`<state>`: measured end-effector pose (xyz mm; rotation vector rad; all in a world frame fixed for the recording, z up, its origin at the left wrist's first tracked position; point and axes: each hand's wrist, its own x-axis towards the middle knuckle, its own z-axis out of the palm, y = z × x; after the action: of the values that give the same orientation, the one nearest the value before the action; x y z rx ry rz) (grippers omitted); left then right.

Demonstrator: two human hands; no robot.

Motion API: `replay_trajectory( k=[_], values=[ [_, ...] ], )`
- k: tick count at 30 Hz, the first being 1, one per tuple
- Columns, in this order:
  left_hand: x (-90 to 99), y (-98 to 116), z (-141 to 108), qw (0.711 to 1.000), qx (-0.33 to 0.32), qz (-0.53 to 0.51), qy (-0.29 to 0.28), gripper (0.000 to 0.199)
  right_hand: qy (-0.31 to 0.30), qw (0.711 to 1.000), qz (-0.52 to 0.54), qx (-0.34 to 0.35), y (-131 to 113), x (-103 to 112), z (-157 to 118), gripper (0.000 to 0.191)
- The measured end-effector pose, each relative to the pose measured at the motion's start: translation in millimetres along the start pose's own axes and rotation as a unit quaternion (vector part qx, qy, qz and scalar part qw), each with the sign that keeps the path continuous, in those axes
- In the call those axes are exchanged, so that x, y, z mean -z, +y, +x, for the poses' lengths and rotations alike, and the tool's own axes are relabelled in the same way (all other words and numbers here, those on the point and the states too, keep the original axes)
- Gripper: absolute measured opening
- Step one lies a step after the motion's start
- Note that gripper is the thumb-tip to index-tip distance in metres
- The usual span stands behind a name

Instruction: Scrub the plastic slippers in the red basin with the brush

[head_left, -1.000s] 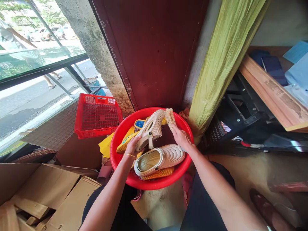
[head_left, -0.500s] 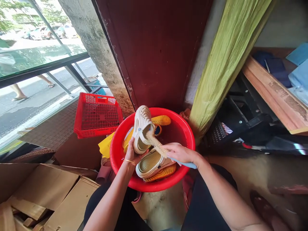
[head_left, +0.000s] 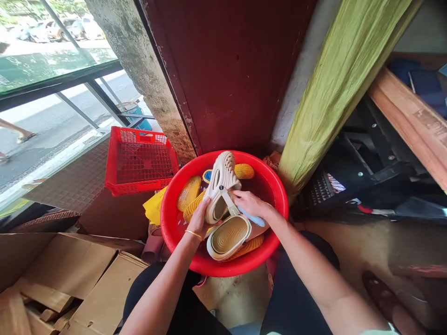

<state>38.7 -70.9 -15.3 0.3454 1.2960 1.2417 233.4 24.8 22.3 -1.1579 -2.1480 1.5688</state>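
My left hand (head_left: pixel 199 217) grips a cream clog (head_left: pixel 226 173) by its heel end, toe pointing up and away, above a red basin (head_left: pixel 172 186). Closed round a scrub brush with a light blue handle (head_left: pixel 254 217), my right hand (head_left: pixel 248 203) is at the clog's side. The brush's bristles are mostly hidden behind the clog and fingers. A second cream clog (head_left: pixel 226 238) lies in the basin below my hands, on top of a yellow shoe (head_left: pixel 254 245). Other yellow footwear (head_left: pixel 189 192) sits in the dark water at the basin's left and back.
A red plastic crate (head_left: pixel 141 160) stands to the left of the basin. Cardboard boxes (head_left: pixel 70 265) with wood pieces are at lower left. A maroon door (head_left: pixel 226 79) rises behind, with a yellow-green curtain (head_left: pixel 314 107) and a wooden shelf edge (head_left: pixel 412 121) at right.
The held clog has turned and shifted slightly right, showing more of its side. The brush has moved from the clog's opening to its right side, its bristles now mostly hidden.
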Motion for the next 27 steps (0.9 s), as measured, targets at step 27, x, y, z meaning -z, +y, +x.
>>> replay_trajectory(
  k=[27],
  values=[
    [22.9, -11.6, -4.0, 0.715, -0.435, 0.547, -0.015, 0.071, 0.015, 0.999, -0.011, -0.051, 43.8, 57.2, -80.7, 0.062]
  ],
)
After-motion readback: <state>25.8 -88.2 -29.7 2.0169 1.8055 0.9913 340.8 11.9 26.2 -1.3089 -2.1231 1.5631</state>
